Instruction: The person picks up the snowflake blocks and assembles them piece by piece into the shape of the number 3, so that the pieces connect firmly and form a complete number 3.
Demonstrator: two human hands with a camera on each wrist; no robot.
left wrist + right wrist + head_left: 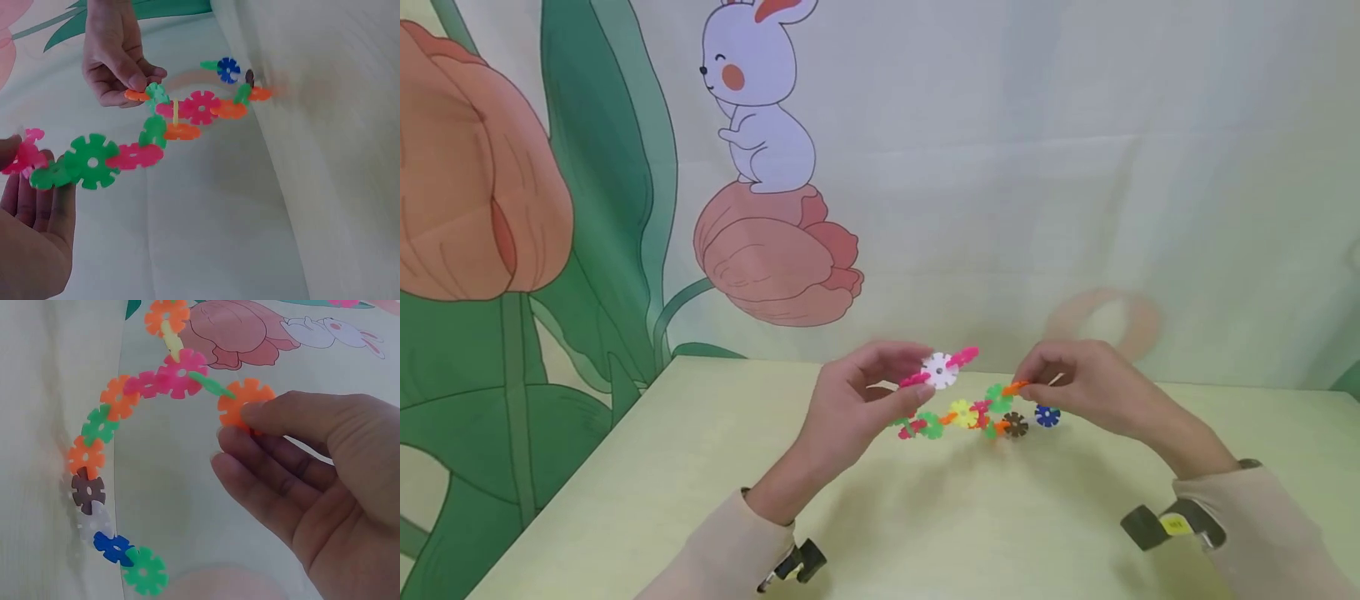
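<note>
A chain of slotted plastic snowflake discs [962,413] hangs between both hands above the table. Thumb and fingers of my left hand [853,400] grip its left end near a white disc [939,371] with pink discs on either side. My right hand [1093,387] pinches an orange disc [240,411], which joins the chain through a green disc [212,385]. From a pink disc [182,374] a branch curves away through orange, green, brown, white and blue discs to a green end disc [145,572]. In the left wrist view, a large green disc [92,161] sits beside the left fingers.
The pale yellow table [700,467] lies beneath the hands. Behind it hangs a cloth backdrop [1000,167] printed with a rabbit and tulips. Small camera mounts [1176,523] are strapped to both wrists.
</note>
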